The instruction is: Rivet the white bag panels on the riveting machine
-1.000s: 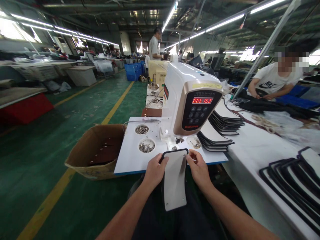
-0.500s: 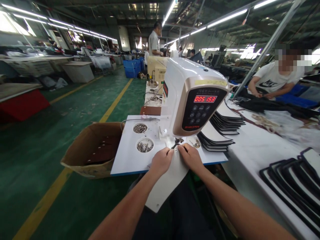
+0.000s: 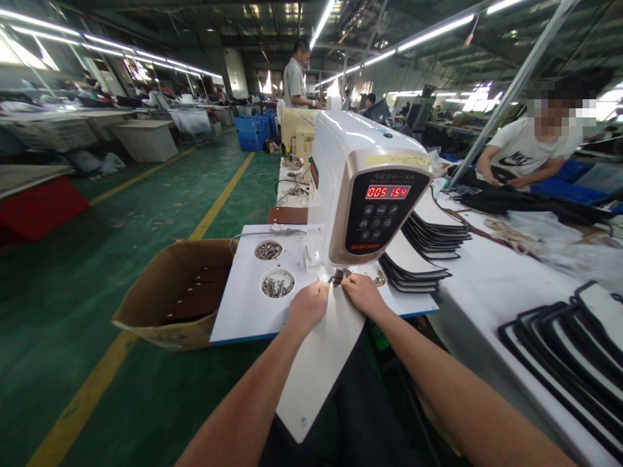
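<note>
A white panel with a dark edge (image 3: 321, 363) hangs toward my lap from under the head of a white riveting machine (image 3: 377, 194). A small metal stud (image 3: 304, 421) shows near its lower tip. My left hand (image 3: 310, 305) is closed on the panel's upper left edge, and my right hand (image 3: 363, 295) pinches its upper right edge. Both hands are just below the machine head, close to its dark metal tooling (image 3: 339, 277). The panel's top end is partly hidden by my fingers and the machine. The red display reads 005154.
Metal fasteners fill round cups (image 3: 278, 283) in the white work table (image 3: 243, 311). Stacked white panels with black edges (image 3: 413, 263) lie right of the machine; more (image 3: 559, 350) are farther right. A cardboard box (image 3: 141, 318) holds brown pieces at left. Two people work beyond.
The display has gone from 005153 to 005154. The panel's lower tip hangs lower and nearer me, and its upper end sits differently under the head. The view has shifted slightly.
</note>
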Demonstrator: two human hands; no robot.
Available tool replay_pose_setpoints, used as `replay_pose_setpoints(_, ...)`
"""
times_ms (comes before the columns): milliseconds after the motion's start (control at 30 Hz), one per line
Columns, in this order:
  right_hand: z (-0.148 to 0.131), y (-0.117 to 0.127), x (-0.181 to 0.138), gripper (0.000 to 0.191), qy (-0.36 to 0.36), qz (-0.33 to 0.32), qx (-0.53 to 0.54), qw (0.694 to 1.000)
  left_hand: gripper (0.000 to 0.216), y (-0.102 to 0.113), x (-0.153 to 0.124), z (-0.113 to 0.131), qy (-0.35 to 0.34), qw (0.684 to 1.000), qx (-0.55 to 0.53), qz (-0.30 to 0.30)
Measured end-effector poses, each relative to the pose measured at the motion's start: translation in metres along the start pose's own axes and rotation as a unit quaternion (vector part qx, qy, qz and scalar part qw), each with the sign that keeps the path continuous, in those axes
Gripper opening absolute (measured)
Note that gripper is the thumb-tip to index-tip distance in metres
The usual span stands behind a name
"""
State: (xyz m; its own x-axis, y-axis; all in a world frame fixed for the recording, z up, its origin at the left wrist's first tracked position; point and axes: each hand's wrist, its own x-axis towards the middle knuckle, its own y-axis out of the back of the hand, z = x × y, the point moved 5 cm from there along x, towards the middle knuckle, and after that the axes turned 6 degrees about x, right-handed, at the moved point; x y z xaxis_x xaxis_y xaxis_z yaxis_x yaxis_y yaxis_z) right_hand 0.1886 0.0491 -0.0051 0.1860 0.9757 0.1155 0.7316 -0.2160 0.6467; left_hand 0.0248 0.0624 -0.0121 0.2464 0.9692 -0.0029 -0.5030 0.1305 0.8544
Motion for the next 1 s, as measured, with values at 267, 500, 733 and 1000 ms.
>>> replay_pose_setpoints(267, 0.009, 0.016, -0.015, 0.044, -0.008, 0.047, 0.043, 0.998, 0.042, 0.021, -0.025, -0.011, -0.074, 0.995, -0.061, -0.034)
replay_pose_setpoints(500, 0.037, 0.064, -0.069, 0.045, 0.038, 0.217, 0.040, 0.975, 0.026, 0.046, -0.077, -0.028, -0.148, 0.985, 0.017, -0.089)
replay_pose_setpoints(733, -0.036, 0.022, -0.095, 0.026, 0.297, -0.060, -0.120, 0.946, 0.026, 0.033, -0.072, 0.015, -0.194, 0.978, -0.008, -0.078)
replay_pose_setpoints(1000, 0.003, 0.029, -0.082, 0.031, 0.193, -0.072, -0.116, 0.972, 0.033, 0.037, -0.065, -0.018, -0.102, 0.993, -0.053, -0.032)
